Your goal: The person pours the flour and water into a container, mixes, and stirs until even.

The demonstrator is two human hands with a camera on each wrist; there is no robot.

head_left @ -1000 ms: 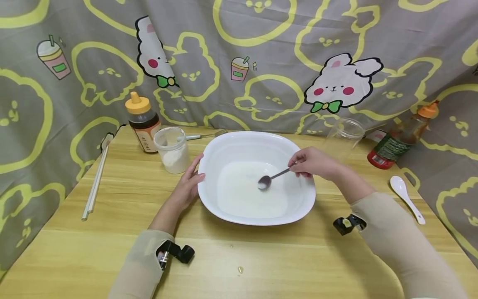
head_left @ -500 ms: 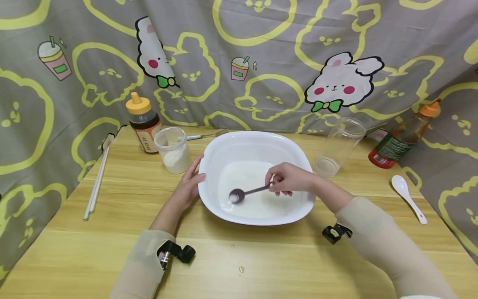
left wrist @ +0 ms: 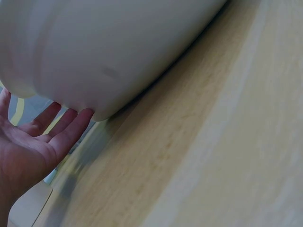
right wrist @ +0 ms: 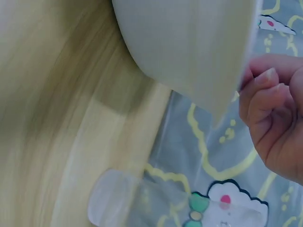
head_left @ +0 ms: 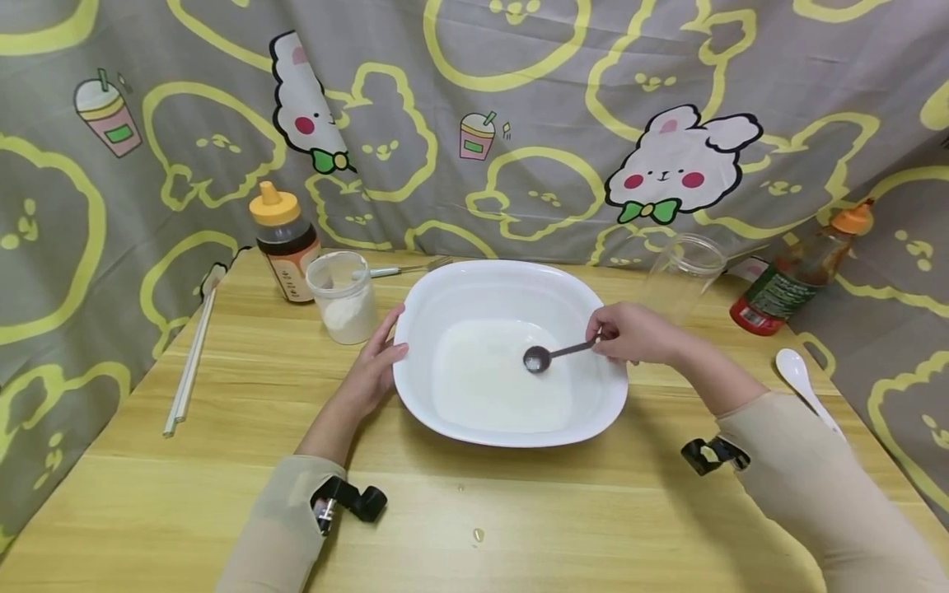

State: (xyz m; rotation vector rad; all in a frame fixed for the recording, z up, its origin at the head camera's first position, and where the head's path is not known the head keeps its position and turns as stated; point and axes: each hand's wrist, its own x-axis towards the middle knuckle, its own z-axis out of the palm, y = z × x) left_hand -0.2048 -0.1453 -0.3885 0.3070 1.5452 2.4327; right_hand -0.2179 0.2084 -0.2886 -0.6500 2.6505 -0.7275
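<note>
A white basin (head_left: 511, 288) with whitish liquid (head_left: 489, 387) in its bottom stands mid-table. My left hand (head_left: 371, 371) rests against its left side. In the left wrist view the straight fingers (left wrist: 71, 135) touch the outer wall below the rim. Over the basin's right side, my right hand (head_left: 638, 333) pinches the handle of a small dark measuring spoon (head_left: 537, 359). Its bowl is low in the basin, at or just above the liquid; I cannot tell which. The right wrist view shows this hand (right wrist: 277, 109) beside the rim, the spoon hidden.
Left of the basin are a jar of white powder (head_left: 348, 313), a yellow-capped bottle (head_left: 285, 247), a fork (head_left: 400, 270) and chopsticks (head_left: 191, 362). To the right are a clear jar (head_left: 678, 276), an orange-capped bottle (head_left: 793, 280) and a white spoon (head_left: 797, 375). A patterned cloth (head_left: 549, 74) hangs behind.
My right hand moves the measuring spoon left across the basin, then back to the right side. My left hand stays at the basin's left side.
</note>
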